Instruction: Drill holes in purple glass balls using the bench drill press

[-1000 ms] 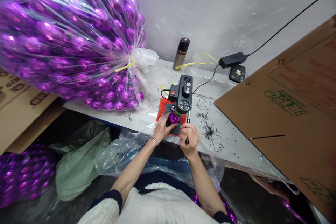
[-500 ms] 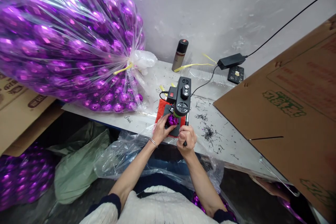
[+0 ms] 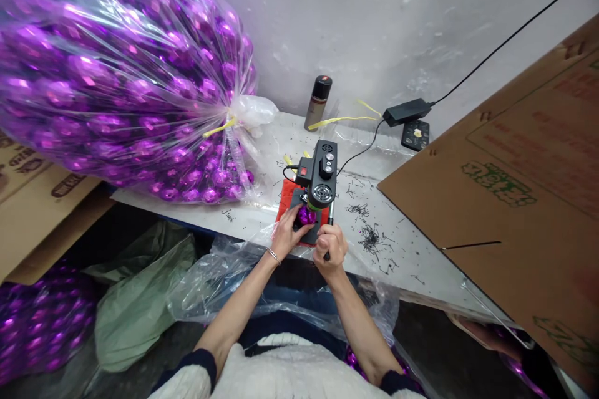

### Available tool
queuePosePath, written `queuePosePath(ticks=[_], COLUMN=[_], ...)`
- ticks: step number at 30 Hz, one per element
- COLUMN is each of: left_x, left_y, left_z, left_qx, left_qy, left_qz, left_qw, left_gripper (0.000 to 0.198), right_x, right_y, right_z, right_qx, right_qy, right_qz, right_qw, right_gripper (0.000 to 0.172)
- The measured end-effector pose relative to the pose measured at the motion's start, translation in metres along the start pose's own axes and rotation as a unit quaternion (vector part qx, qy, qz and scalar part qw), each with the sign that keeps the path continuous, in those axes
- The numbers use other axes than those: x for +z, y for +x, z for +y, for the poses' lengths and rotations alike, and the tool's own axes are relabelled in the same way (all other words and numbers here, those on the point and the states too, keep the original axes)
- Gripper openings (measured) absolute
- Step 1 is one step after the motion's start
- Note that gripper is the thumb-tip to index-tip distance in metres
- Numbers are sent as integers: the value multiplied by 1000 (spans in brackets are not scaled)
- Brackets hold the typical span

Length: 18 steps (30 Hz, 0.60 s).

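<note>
A small black press machine [image 3: 321, 176] with a red switch stands on a red mat [image 3: 286, 194] at the table's near edge. My left hand [image 3: 286, 232] is closed around a shiny purple ball [image 3: 306, 215] held under the machine's head. My right hand [image 3: 330, 245] is a fist wrapped round the machine's black lever handle [image 3: 330, 215], just right of the ball. Both forearms reach up from white sleeves with dark cuffs.
A huge clear bag of purple balls [image 3: 116, 81] fills the table's left. A spray can [image 3: 317, 94], a power adapter [image 3: 406, 111] and yellow ties lie at the back. Dark wire scraps [image 3: 372, 238] litter the white table [image 3: 421, 268]. Cardboard box [image 3: 515, 187] stands right; plastic bags lie below.
The view has drifted slightly, so everything sits a little further left and down. My right hand on the lever has shifted a bit nearer the ball. My left hand keeps hold of the ball.
</note>
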<state>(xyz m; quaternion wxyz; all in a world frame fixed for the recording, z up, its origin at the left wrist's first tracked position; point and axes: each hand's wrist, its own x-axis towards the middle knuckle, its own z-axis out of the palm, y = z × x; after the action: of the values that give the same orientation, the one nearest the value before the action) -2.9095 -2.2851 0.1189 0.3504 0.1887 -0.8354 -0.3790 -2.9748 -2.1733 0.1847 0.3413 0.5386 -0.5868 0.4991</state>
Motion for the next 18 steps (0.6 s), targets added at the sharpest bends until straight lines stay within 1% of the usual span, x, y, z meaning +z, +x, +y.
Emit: queuePosePath(ticks=[2, 4, 6, 8, 11, 13, 14, 16, 18], left_x=[0, 1, 1, 1, -5, -15, -21, -31, -37], left_y=[0, 0, 2, 3, -5, -21, -33, -62, -91], left_z=[0, 0, 1, 2, 5, 8, 10, 13, 14], left_qx=[-1, -5, -11, -15, -7, 25, 53, 115, 154], left_qy=[-5, -8, -9, -10, -3, 15, 26, 52, 84], left_qz=[1, 3, 2, 5, 29, 41, 31, -25, -92], left_qw=[1000, 1000, 1000, 1000, 1000, 999, 998, 992, 980], left_gripper=[55, 56, 56, 56, 57, 62, 66, 72, 71], right_x=[1, -2, -9, -18, -28, -31, -31, -29, -26], right_y=[-3, 2, 17, 38, 67, 74, 73, 67, 58], right_z=[1, -1, -8, -17, -26, -28, -28, -27, -26], right_qx=[-19, -14, 25, 71, 108, 109, 105, 90, 79], right_qy=[-8, -5, 4, 7, 12, 13, 10, -2, -11], right_qz=[-3, -7, -15, -25, -36, -40, -42, -45, -45], right_qw=[1000, 1000, 1000, 997, 993, 993, 994, 995, 996], right_gripper=[24, 24, 24, 23, 22, 22, 22, 22, 23])
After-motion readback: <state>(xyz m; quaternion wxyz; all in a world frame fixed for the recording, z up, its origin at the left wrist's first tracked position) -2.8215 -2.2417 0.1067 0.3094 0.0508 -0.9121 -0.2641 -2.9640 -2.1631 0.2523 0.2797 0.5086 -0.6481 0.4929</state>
